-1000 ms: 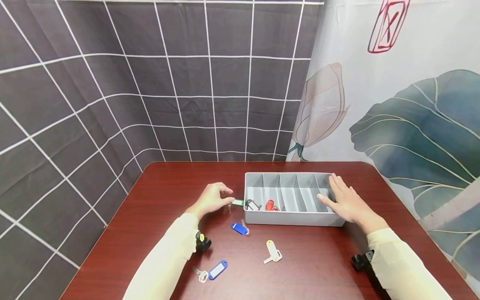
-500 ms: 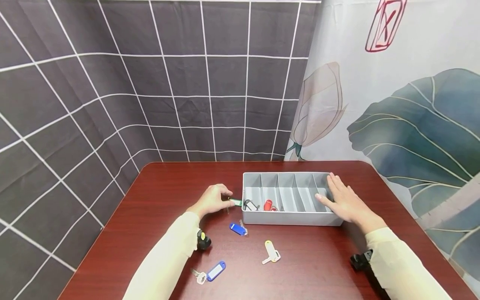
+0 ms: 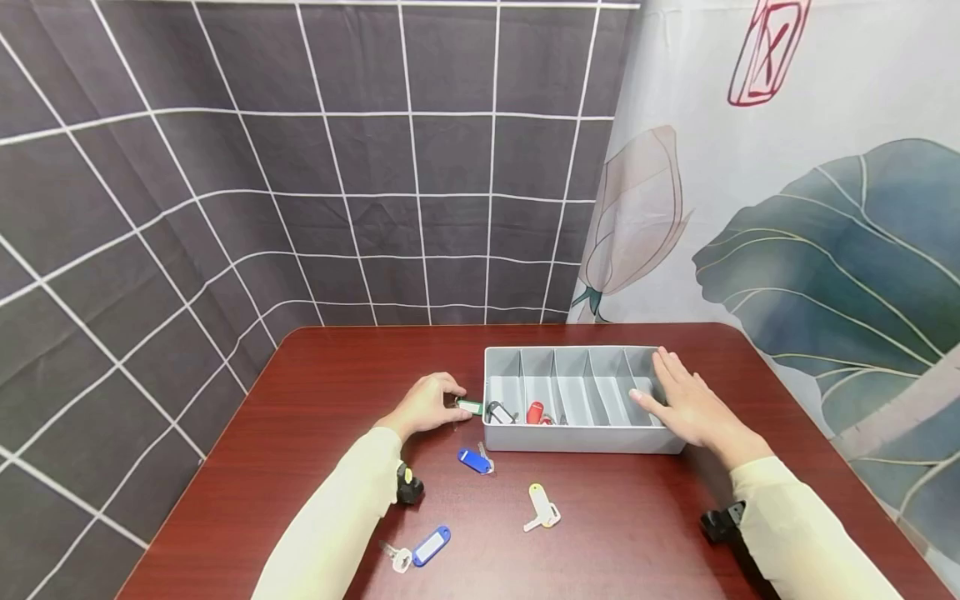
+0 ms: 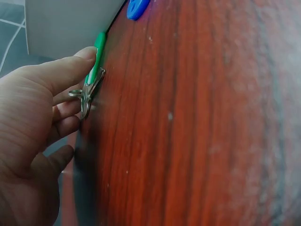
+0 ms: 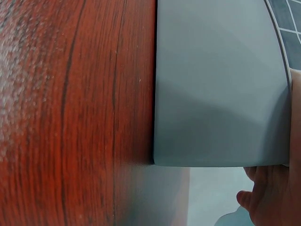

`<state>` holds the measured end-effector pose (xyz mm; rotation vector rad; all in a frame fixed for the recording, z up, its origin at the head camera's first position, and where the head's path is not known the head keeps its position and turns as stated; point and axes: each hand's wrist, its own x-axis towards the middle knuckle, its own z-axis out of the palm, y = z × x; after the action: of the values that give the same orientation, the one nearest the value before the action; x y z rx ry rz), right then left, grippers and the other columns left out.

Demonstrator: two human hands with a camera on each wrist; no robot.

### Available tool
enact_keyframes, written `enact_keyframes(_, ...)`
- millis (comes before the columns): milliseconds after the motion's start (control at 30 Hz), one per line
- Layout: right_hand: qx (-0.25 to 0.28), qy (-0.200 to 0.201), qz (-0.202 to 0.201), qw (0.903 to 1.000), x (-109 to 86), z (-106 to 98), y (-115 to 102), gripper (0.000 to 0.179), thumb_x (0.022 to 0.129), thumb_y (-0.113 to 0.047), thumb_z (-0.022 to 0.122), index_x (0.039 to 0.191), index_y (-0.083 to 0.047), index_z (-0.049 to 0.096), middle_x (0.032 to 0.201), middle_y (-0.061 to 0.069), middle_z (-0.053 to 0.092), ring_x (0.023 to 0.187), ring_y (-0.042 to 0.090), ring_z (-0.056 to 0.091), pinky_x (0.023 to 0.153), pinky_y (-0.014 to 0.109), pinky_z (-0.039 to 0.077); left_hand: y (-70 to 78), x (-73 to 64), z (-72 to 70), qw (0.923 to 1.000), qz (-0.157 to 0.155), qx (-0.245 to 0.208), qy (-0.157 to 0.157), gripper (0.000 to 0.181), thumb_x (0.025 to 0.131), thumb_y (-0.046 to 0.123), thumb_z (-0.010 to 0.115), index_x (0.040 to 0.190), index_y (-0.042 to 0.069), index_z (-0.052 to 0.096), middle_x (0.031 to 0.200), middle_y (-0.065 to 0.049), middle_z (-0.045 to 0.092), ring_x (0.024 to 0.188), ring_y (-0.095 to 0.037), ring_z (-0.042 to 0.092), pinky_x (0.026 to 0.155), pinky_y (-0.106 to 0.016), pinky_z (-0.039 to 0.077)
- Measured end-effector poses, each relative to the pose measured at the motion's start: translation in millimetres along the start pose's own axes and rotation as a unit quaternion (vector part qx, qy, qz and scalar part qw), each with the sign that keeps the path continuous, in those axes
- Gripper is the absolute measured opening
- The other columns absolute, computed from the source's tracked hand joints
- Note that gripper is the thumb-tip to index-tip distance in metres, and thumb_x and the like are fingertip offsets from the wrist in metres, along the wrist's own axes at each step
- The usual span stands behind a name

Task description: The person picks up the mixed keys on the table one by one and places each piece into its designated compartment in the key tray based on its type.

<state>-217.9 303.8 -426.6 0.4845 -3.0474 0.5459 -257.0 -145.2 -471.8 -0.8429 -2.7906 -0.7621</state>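
My left hand pinches a key tag, green with a white label, at the left end of a grey divided organizer box. In the left wrist view the thumb presses the green tag, fingers behind it; its ring and silver key hang at the near end. The tag's far end meets the box wall. My right hand rests on the box's right end, fingers straight, thumb over the last compartment. In the right wrist view the box's grey side hides part of that hand.
Inside the box, a black key tag lies in the leftmost compartment and a red one in the second. On the table lie two blue key tags, one near the box, one farther front, and a yellow one, with keys.
My left hand has shifted slightly right toward the box, its thumb now farther along the green key tag. My right hand stays in place on the box. The head view has shifted a little.
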Motion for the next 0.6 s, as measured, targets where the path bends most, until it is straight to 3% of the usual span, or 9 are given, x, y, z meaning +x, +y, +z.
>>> enact_keyframes(167, -0.003, 0.001, -0.003, 1.0, -1.0, -0.6, -1.4, 0.094, 0.094, -0.06, 0.044, 0.15, 0.007, 0.01, 0.157, 0.026, 0.003, 0.143, 0.043, 0.005, 0.108, 0.065, 0.011, -1.0, 1.3, 1.1, 0.9995, 0.016, 0.025, -0.006, 0.03, 0.074, 0.031, 0.083, 0.095, 0.011, 0.077, 0.085, 0.006, 0.062, 0.081, -0.011, 0.055, 0.076, -0.03, 0.045)
enact_keyframes(367, -0.003, 0.006, -0.005, 1.0, -0.8, -0.9, -3.0, 0.093, 0.094, -0.06, 0.044, 0.15, 0.008, 0.011, 0.157, 0.026, 0.004, 0.143, 0.043, 0.007, 0.107, 0.065, 0.012, -1.8, -0.5, -0.8, 0.9996, 0.015, 0.021, -0.009, 0.022, 0.075, 0.027, 0.083, 0.091, 0.014, 0.077, 0.081, 0.008, 0.063, 0.079, -0.011, 0.054, 0.074, -0.03, 0.044)
enact_keyframes(600, -0.003, 0.002, -0.001, 1.0, -0.7, -0.8, -3.2, 0.094, 0.094, -0.06, 0.044, 0.15, 0.008, 0.011, 0.157, 0.026, 0.004, 0.143, 0.044, 0.007, 0.108, 0.065, 0.012, -4.2, -5.0, 0.8, 0.999, 0.037, 0.017, 0.016, 0.015, 0.074, 0.022, 0.083, 0.082, 0.013, 0.076, 0.075, 0.009, 0.062, 0.075, -0.012, 0.054, 0.071, -0.03, 0.043)
